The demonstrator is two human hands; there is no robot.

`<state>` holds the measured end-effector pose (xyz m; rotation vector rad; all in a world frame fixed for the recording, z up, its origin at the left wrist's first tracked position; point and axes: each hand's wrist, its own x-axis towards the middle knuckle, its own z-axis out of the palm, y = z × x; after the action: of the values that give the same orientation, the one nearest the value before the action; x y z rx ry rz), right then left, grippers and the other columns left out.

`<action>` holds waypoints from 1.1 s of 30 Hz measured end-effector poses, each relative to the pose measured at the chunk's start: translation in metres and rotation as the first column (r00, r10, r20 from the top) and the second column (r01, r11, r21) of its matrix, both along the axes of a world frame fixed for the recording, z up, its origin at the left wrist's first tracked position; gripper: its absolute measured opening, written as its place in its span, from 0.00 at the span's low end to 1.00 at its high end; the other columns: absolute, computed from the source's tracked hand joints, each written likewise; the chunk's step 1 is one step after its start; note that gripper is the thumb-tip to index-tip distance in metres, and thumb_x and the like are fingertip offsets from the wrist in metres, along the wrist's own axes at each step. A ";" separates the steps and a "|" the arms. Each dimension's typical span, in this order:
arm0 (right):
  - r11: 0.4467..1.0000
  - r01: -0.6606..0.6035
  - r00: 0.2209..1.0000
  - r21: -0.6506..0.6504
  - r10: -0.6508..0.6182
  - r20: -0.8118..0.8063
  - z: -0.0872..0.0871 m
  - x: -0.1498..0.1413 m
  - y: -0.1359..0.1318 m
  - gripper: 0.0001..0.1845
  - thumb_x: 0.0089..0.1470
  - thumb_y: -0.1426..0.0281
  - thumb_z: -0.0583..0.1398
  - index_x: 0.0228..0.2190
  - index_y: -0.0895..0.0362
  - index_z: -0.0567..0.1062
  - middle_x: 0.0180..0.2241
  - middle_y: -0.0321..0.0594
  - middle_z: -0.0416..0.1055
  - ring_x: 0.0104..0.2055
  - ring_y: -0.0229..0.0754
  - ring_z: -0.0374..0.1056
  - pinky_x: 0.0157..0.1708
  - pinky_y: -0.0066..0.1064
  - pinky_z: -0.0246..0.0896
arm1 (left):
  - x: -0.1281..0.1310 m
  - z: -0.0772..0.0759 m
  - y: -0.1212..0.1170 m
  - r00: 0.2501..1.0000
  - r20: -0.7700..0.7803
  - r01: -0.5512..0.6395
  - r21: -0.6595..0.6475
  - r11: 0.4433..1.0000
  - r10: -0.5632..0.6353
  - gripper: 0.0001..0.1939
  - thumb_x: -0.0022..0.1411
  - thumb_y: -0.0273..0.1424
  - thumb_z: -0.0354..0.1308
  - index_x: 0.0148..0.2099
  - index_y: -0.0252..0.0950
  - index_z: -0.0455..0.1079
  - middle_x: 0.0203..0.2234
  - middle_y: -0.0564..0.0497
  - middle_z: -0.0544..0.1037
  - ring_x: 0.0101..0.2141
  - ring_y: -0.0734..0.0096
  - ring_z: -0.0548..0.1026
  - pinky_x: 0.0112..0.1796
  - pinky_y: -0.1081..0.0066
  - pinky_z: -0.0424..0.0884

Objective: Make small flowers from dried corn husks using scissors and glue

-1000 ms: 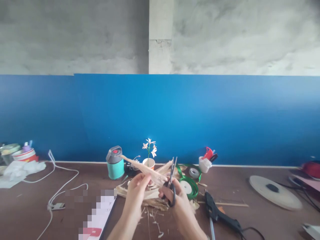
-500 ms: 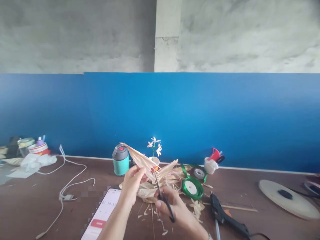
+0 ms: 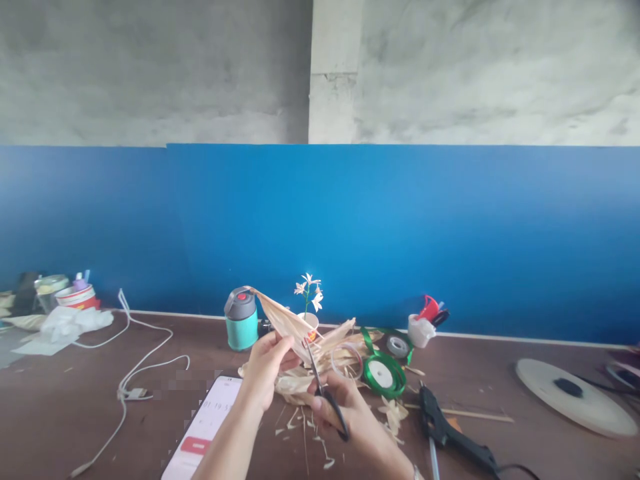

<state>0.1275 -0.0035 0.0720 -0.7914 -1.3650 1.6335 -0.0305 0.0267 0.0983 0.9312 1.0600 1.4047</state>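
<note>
1. Background: blue wall (image 3: 380, 227) under bare concrete (image 3: 150, 73), with a brown surface (image 3: 65, 420) below.
2. Left hand (image 3: 265, 373): grip clenched on one husk strip (image 3: 281, 319), pinched between thumb and fingers.
3. Right hand (image 3: 333, 410): grip clenched through the bows of one pair of scissors (image 3: 325, 390), blades nearly closed and pointing up and left.
4. Husk strip position: above the surface, up and left of the scissors. Long axis slanting from the tip at upper left, beside the bottle, down right to the blade tips. Left hand nearer the strip; right hand just below and right.
5. Count nearby: one teal bottle (image 3: 241, 327), one flower (image 3: 309, 292), one cup (image 3: 311, 321), one green ribbon spool (image 3: 383, 375), one tape roll (image 3: 397, 347), one glue gun (image 3: 445, 427), one phone (image 3: 203, 417), one loose husk pile (image 3: 300, 383).
</note>
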 end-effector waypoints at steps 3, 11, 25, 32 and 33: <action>0.999 -0.011 1.000 -0.036 0.010 -0.027 -0.010 -0.001 0.004 0.26 0.35 0.53 0.69 0.27 0.58 0.68 0.16 0.24 0.56 0.16 0.26 0.48 0.16 0.21 0.42 | 0.000 0.001 -0.001 1.000 0.003 -0.001 -0.001 1.000 0.001 0.13 0.47 0.36 0.63 0.33 0.32 0.72 0.26 0.47 0.81 0.29 0.64 0.79 0.32 0.71 0.72; 0.998 -0.011 0.999 -0.069 0.007 -0.054 -0.018 -0.002 0.009 0.26 0.32 0.56 0.71 0.27 0.57 0.68 0.15 0.24 0.57 0.14 0.26 0.48 0.14 0.20 0.39 | -0.002 0.000 0.000 1.000 0.007 0.007 0.006 1.000 -0.007 0.14 0.48 0.37 0.63 0.34 0.32 0.72 0.26 0.47 0.81 0.28 0.66 0.79 0.31 0.71 0.72; 0.998 -0.035 0.999 -0.044 0.033 -0.036 -0.008 0.000 0.004 0.27 0.34 0.51 0.69 0.27 0.58 0.68 0.16 0.25 0.57 0.15 0.27 0.49 0.15 0.21 0.42 | -0.005 0.002 0.000 1.000 -0.002 0.025 0.012 1.000 -0.025 0.13 0.49 0.36 0.62 0.34 0.32 0.72 0.25 0.48 0.81 0.27 0.67 0.78 0.29 0.74 0.71; 0.999 -0.035 0.999 -0.031 0.034 -0.021 -0.009 0.001 0.005 0.28 0.34 0.50 0.68 0.27 0.57 0.68 0.16 0.25 0.57 0.15 0.27 0.49 0.16 0.21 0.44 | -0.006 0.002 0.001 0.999 0.013 0.032 0.011 0.999 -0.032 0.13 0.49 0.36 0.62 0.34 0.33 0.72 0.25 0.49 0.81 0.26 0.68 0.78 0.28 0.74 0.71; 0.999 -0.039 0.999 -0.029 0.038 -0.022 -0.009 0.001 0.005 0.27 0.34 0.50 0.68 0.28 0.57 0.68 0.16 0.25 0.57 0.15 0.27 0.49 0.16 0.22 0.44 | -0.006 0.001 0.001 0.999 0.022 0.032 0.010 0.999 -0.032 0.13 0.49 0.36 0.63 0.35 0.33 0.73 0.25 0.49 0.81 0.26 0.68 0.78 0.28 0.74 0.71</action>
<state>0.1285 0.0014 0.0628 -0.7669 -1.3523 1.6904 -0.0363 0.0277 0.0996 0.9336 1.0189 1.3920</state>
